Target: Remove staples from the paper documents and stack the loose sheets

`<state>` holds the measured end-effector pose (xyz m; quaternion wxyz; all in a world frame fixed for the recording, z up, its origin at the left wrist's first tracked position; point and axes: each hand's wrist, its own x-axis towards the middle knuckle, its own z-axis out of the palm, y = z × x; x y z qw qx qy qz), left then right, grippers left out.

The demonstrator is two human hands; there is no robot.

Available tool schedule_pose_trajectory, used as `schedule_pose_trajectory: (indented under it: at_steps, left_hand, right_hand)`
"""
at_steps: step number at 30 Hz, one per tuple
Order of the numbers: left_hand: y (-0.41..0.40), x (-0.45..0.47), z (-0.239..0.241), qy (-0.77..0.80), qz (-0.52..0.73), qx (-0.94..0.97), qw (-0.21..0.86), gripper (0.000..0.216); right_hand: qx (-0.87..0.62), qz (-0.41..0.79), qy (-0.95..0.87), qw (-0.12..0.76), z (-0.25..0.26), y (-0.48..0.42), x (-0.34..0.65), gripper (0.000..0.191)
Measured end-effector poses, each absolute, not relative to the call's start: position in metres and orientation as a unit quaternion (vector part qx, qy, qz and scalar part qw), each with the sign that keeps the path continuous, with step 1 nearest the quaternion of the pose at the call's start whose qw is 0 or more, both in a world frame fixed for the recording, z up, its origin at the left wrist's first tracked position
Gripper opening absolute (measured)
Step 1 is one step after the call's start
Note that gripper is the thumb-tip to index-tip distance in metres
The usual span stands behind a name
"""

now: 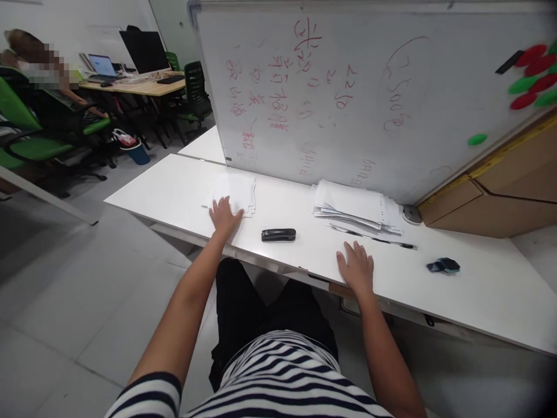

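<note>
My left hand (225, 219) rests with fingers spread at the near edge of a small stack of white paper sheets (235, 188) on the left part of the white desk (300, 255). Between my two hands lies a black stapler (278, 234). My right hand (357, 268) lies flat on the desk top near its front edge, fingers apart and nothing in it. Just beyond it is a thin black-and-white pen (374, 237). A thicker, uneven pile of papers (348, 204) sits behind the pen, close to the whiteboard.
A whiteboard (278, 87) with red writing and round magnets stands along the desk's back. Cardboard boxes (491, 203) are at the right rear. A small dark object, perhaps a watch (444, 266), lies at right. Further left, a person sits in a green chair (30, 145).
</note>
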<state>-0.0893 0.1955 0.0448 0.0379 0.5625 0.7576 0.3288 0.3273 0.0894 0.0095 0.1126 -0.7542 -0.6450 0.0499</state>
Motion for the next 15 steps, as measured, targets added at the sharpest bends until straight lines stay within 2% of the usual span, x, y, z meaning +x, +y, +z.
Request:
schedule_pose_trajectory:
  at_steps: [3,8,15]
  left_hand:
    - [0.202,-0.104,0.035,0.792,0.288,0.537,0.028,0.064]
    - [0.201,-0.105,0.027,0.809,0.284,0.515,-0.004,0.047]
    - [0.215,-0.126,0.042,0.839,0.317,0.441,0.039,0.042]
  right_hand:
    - [-0.755,0.045,-0.644,0.115,0.007,0.091,0.329,0.059]
    - [-0.752,0.043,-0.647,0.121,0.005,0.089,0.328,0.06]
    - [-0.755,0.046,-0.642,0.125,0.007,0.09,0.328,0.058]
